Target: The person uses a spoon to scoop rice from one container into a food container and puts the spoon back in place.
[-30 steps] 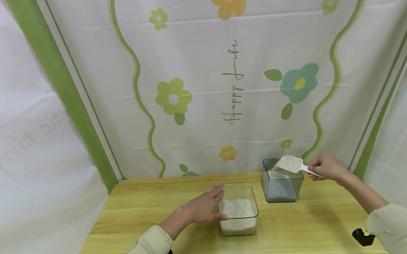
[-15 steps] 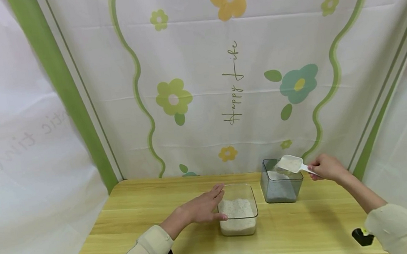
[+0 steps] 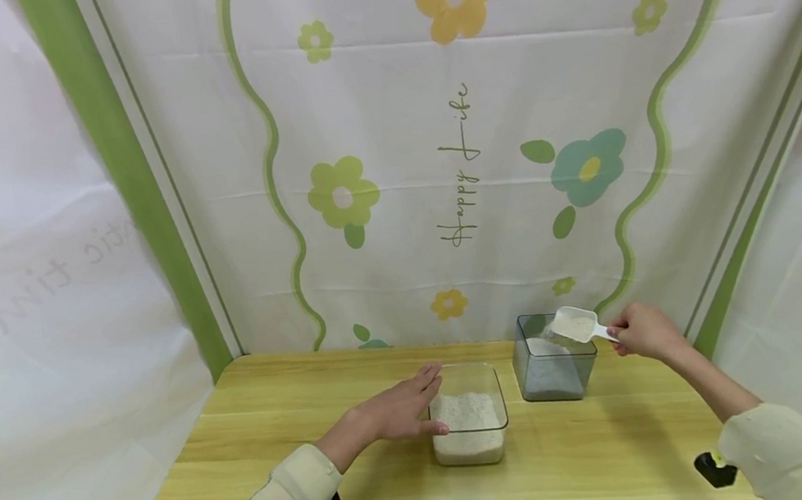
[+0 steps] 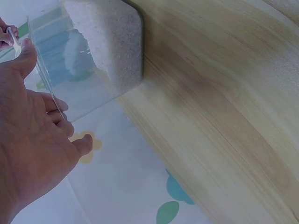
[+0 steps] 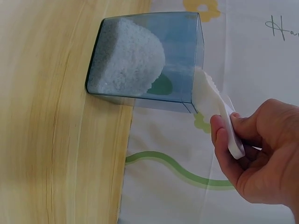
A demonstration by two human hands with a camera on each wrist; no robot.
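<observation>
My left hand [image 3: 400, 411], fingers straight and spread, rests against the left rim of a clear square container [image 3: 488, 379]. White grainy stuff [image 3: 467, 414] fills its lower part. To the right and farther back stands a blue-grey see-through container [image 3: 551, 383], with a heap of white grains [image 5: 131, 58] showing in the right wrist view. Over its right rim, my right hand [image 3: 644, 329] grips a white scoop [image 3: 577, 324] by the handle. The scoop is loaded with white grains and its bowl looks close to the rim; whether they touch I cannot tell.
Both containers stand on a wooden table [image 3: 582, 469]. A white curtain [image 3: 371, 121] printed with flowers hangs right behind the table's back edge, near the blue-grey container. More white cloth [image 3: 45, 323] closes off the left side.
The scoop has shifted slightly to the right over the blue-grey container, its load still in it. My left hand has stayed against the clear container.
</observation>
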